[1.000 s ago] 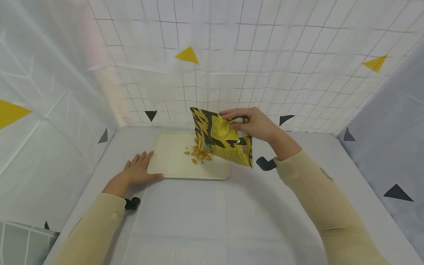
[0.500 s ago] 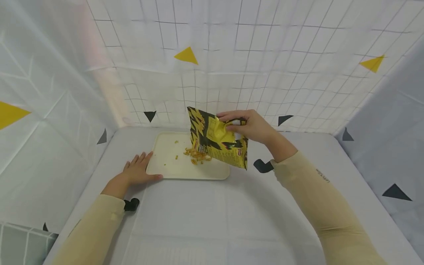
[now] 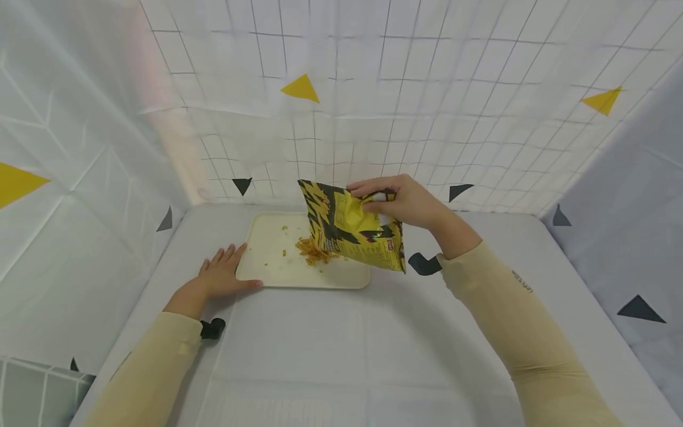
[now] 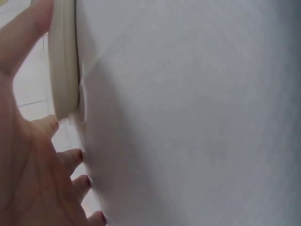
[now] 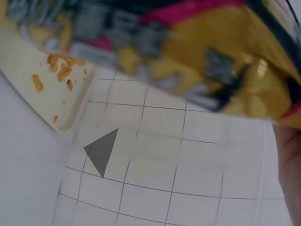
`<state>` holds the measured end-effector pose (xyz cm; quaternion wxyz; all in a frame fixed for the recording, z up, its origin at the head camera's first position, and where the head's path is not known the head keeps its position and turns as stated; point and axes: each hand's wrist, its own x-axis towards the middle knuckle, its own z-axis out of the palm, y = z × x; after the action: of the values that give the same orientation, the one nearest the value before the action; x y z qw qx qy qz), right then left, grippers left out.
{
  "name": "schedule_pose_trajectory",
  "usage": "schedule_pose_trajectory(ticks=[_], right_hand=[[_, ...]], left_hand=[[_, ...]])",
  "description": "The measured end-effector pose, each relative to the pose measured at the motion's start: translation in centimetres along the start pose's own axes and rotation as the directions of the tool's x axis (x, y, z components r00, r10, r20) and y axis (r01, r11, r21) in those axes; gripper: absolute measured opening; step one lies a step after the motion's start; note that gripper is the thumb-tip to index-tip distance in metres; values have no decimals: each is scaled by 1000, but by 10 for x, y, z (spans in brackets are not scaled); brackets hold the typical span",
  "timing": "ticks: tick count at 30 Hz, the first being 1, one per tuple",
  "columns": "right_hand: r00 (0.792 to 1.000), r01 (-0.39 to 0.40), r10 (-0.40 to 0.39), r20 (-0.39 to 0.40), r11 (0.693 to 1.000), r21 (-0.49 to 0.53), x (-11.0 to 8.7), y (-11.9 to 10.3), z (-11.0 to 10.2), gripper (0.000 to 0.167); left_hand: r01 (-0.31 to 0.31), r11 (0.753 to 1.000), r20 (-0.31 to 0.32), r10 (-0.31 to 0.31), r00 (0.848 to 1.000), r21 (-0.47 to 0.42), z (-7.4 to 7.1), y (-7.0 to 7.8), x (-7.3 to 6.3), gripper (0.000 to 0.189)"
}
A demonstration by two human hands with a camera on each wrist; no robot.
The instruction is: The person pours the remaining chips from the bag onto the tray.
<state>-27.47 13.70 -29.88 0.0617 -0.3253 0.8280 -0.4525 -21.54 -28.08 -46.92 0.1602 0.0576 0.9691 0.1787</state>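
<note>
A yellow and black snack bag [image 3: 354, 228] hangs tilted over the cream tray [image 3: 267, 261], its lower left end close above a pile of orange-brown snack pieces [image 3: 312, 250]. My right hand [image 3: 408, 201] pinches the bag's upper side between thumb and fingers. At the tray's left end my left hand [image 3: 226, 276] is spread, thumb along the front edge and fingertips at the left rim. In the left wrist view the thumb [image 4: 28, 33] lies against the tray's rim [image 4: 65, 61]. The snack bag [image 5: 188, 52] fills the top of the right wrist view, with loose snack pieces [image 5: 61, 70] below it.
A white cloth covers the table [image 3: 299, 350]. Behind the tray rises a white grid-patterned sheet [image 3: 427, 130], with more sheets at left and right. Black wrist cameras [image 3: 425, 264] stick out from both wrists.
The pile of snack pieces on the tray has grown, and some small bits lie scattered to its left. The bag has shifted slightly left. My left hand stays put.
</note>
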Motion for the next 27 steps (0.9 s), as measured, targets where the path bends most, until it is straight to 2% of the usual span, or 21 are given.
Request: schedule_pose_trajectory(ticks=[9, 11, 16, 18, 24, 27], right_hand=[[999, 20, -20, -25, 1000, -5, 2, -4, -6, 29], [999, -10, 10, -36, 1000, 9, 0, -10, -7, 29], [999, -14, 15, -31, 1000, 13, 2, -11, -8, 29], [1000, 0, 0, -6, 1000, 4, 6, -4, -8, 29], [999, -14, 14, 41, 1000, -2, 10, -4, -6, 29], [1000, -15, 15, 25, 1000, -13, 10, -4, -7, 29]], left_hand=[[-1, 1000, -5, 1, 1000, -2, -2, 0, -1, 121], [-1, 1000, -4, 1, 1000, -3, -2, 2, -2, 121], [-3, 1000, -5, 3, 1000, -1, -3, 3, -1, 120], [-4, 1000, -7, 4, 1000, 4, -3, 3, -1, 121], [-1, 1000, 0, 1, 1000, -1, -3, 3, -1, 120], [1, 1000, 3, -1, 1000, -1, -3, 3, -1, 120]])
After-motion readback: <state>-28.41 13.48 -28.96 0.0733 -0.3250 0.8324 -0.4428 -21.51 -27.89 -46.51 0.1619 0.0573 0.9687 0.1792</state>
